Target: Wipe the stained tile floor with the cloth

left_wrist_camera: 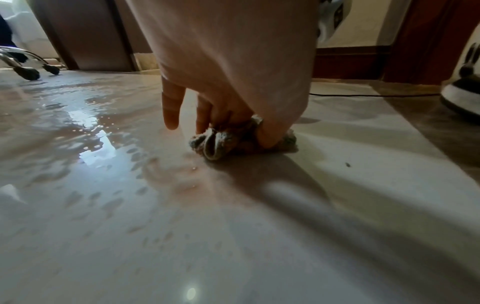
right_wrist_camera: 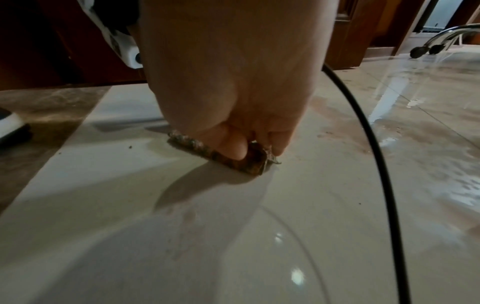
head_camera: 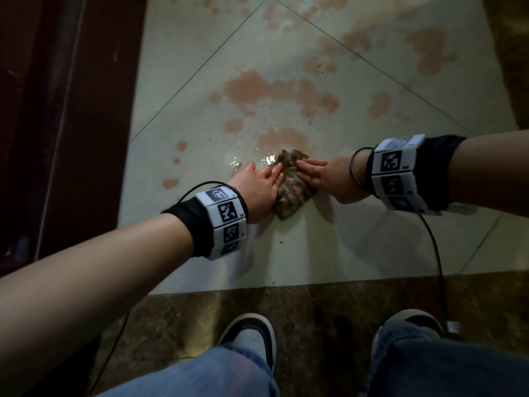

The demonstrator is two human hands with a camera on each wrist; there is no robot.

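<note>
A small mottled brown cloth lies bunched on the pale tile floor. My left hand lies on its left side with fingers stretched over it and the thumb spread away. My right hand presses its far right part with straight fingers. Pinkish stains spread over the tiles beyond the cloth, with a shiny wet patch just ahead of it. The left wrist view shows the cloth crumpled under my fingers beside a puddle. In the right wrist view, fingertips push down on the cloth.
A dark wooden door frame runs along the left. A brown marble strip borders the near edge, where my two shoes stand. A black cable hangs from my right wrist. Chair casters stand on the far wet floor.
</note>
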